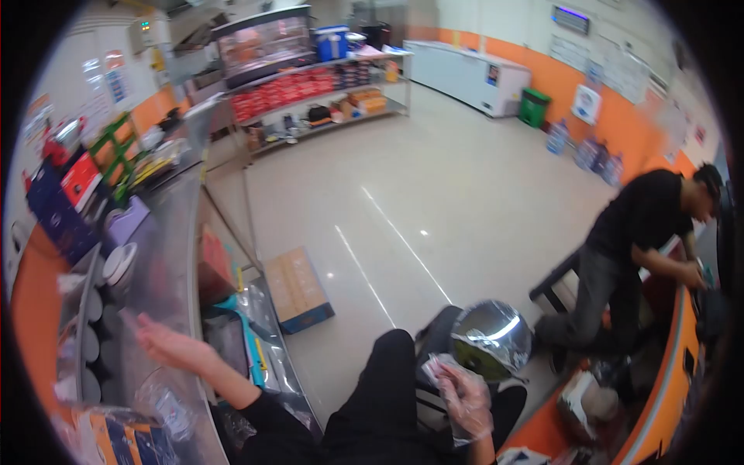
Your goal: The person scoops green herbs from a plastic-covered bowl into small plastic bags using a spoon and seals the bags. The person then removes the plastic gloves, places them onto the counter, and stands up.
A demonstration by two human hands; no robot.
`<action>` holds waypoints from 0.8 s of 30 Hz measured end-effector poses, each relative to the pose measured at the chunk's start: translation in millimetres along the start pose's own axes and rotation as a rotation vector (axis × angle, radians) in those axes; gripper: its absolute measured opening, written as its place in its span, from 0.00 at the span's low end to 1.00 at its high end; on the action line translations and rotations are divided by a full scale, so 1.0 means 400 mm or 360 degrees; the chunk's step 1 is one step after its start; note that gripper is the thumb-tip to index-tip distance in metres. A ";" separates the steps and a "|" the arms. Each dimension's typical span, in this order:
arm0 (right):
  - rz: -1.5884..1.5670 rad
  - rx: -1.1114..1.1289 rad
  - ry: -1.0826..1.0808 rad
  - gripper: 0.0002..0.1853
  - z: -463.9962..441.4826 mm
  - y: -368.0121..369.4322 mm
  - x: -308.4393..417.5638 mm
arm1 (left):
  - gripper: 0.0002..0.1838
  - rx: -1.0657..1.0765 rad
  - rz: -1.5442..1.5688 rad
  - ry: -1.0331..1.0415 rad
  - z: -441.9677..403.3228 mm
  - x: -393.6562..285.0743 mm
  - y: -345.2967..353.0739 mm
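Observation:
My left hand (174, 345) reaches over the metal counter (167, 271) at the left, its fingers stretched out and slightly blurred. A clear plastic bag (172, 411) lies on the counter below it. In front of my lap, my right hand (467, 403) wears a clear plastic glove. Its fingers are closed round a small crumpled whitish packet (435, 369), whose contents I cannot make out. Just beyond it is a shiny round metal bowl (492, 329), with clear plastic about its rim and something greenish at its lower part.
A cardboard box (296, 288) stands on the floor beside the counter. At the right, a person in black (632, 225) leans over an orange-sided counter (663, 387). Further off are a shelf with red packages (287, 89), a white chest freezer (465, 77), a green bin (534, 107) and water bottles (558, 137).

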State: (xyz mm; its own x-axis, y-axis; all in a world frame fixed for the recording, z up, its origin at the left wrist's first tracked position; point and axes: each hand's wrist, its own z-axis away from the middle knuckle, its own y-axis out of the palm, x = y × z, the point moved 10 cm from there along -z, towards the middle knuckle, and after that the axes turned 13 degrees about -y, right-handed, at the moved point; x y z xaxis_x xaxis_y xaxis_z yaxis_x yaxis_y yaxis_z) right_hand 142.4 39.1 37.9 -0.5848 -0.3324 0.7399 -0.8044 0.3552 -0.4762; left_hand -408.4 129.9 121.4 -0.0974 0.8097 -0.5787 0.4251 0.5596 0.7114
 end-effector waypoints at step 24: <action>0.0386 0.0324 0.0661 0.15 0.324 0.143 -0.429 | 0.22 0.2903 -0.1520 -0.1121 1.449 0.476 -0.051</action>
State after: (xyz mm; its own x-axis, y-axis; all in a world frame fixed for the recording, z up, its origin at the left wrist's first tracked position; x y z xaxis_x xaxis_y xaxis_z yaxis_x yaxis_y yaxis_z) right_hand 183.4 3.4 -177.8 -0.6992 0.1276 0.7034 -0.6793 0.1881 -0.7093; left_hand 86.0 170.2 -234.5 -0.6662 0.0467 -0.7443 0.6551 -0.4402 -0.6140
